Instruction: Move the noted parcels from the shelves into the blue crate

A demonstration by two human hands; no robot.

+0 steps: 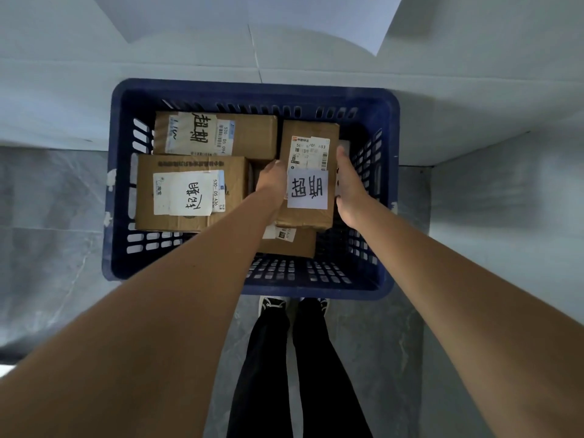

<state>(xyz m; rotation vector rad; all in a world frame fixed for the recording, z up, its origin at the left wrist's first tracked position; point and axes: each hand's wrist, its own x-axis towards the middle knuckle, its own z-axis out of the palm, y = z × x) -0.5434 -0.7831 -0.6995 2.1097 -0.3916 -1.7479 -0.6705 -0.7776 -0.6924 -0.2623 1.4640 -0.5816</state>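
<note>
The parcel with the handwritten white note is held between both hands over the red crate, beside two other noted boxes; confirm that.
Wrong on one point: the crate is blue, not red. The head view shows the left hand and right hand holding the parcel over it, with two other noted boxes beside.

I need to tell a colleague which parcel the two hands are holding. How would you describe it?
Look into the blue crate on the floor, at its right half. The held parcel is the upright brown box between the left hand and the right hand, lying over a lower box. Only it carries a loose white handwritten note below its shipping label.
</note>
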